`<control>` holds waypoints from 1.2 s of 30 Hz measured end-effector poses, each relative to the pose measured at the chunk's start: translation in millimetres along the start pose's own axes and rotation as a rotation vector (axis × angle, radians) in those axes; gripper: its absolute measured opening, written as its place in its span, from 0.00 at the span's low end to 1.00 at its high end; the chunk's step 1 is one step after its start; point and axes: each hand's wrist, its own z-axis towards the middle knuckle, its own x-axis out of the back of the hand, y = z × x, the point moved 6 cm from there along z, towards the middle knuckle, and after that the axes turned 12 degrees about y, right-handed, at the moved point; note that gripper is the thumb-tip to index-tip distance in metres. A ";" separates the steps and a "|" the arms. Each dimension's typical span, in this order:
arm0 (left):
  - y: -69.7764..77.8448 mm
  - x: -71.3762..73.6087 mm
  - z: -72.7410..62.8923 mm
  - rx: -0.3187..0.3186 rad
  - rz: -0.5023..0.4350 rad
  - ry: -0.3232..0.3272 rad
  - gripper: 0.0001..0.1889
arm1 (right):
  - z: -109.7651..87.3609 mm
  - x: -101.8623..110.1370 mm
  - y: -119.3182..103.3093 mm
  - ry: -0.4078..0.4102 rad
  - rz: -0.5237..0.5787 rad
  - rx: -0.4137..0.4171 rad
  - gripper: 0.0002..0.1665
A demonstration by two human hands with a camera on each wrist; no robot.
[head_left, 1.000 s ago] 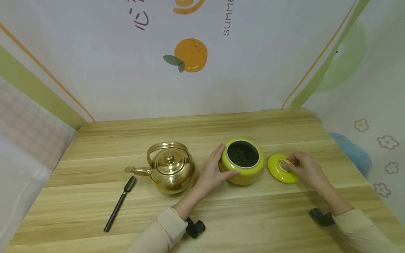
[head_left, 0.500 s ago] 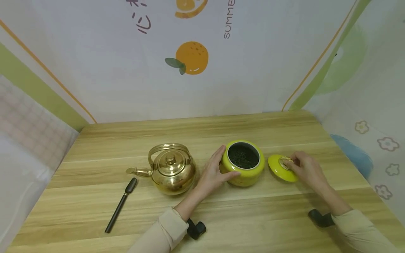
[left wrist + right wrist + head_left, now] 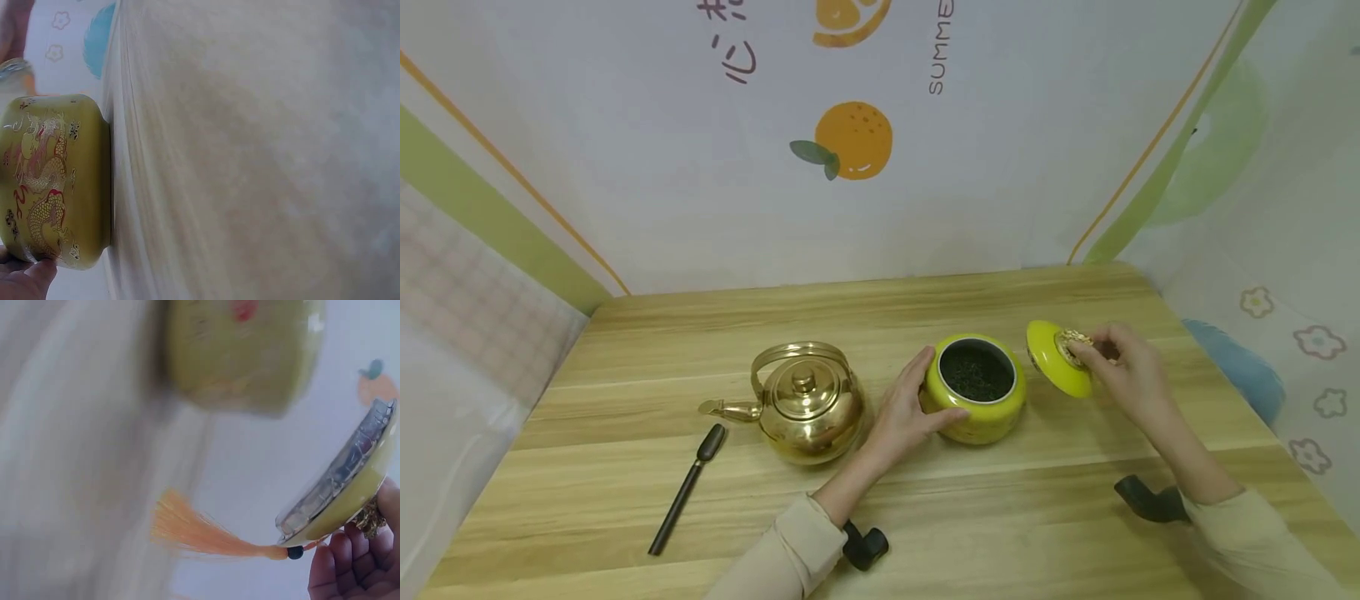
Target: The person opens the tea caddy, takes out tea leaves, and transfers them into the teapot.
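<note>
A yellow tea jar (image 3: 977, 421) with dark loose leaves inside stands uncovered on the table. My left hand (image 3: 904, 408) grips its left side, thumb across the front. In the left wrist view the jar (image 3: 53, 181) shows a dragon pattern. My right hand (image 3: 1131, 379) pinches the gold knob of the yellow lid (image 3: 1052, 358), holding it tilted, raised off the table, right of the jar. The right wrist view shows the lid (image 3: 350, 519) with a clear-edged underside and an orange tassel (image 3: 194, 531) hanging from the knob.
A gold teapot (image 3: 808, 417) stands left of the jar, its spout pointing left. In front of the spout lies a dark tea scoop (image 3: 687, 492). The wooden table (image 3: 1000, 525) ends at a printed cloth backdrop (image 3: 985, 183). Black camera mounts (image 3: 1150, 500) sit at both wrists.
The right hand has raised the lid from the table, moved it up and slightly left, and tilted it. The left hand has stayed on the jar.
</note>
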 end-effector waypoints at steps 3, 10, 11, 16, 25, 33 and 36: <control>-0.6 0.4 0.2 0.002 0.003 0.003 0.47 | 5.6 -4.6 -18.2 -0.001 0.046 0.035 0.07; 1.4 0.6 -0.8 0.013 0.014 -0.004 0.47 | 8.6 -28.5 -48.3 -0.041 0.181 0.146 0.07; 1.4 0.5 -0.8 0.012 0.014 -0.005 0.47 | 8.7 -32.2 -50.5 -0.045 0.188 0.159 0.07; 0.1 0.2 -1.4 0.015 0.021 -0.007 0.47 | 8.5 -47.2 -58.6 -0.036 0.213 0.256 0.10; -1.9 -1.6 -1.1 0.030 0.021 -0.023 0.48 | 6.9 -61.6 -65.5 -0.071 0.231 0.326 0.11; -1.9 -1.3 -0.9 0.056 0.025 -0.030 0.48 | 6.7 -64.7 -67.1 -0.077 0.204 0.336 0.10; -2.1 -1.2 -0.8 0.068 0.021 -0.033 0.48 | 7.3 -65.0 -67.7 -0.080 0.197 0.342 0.11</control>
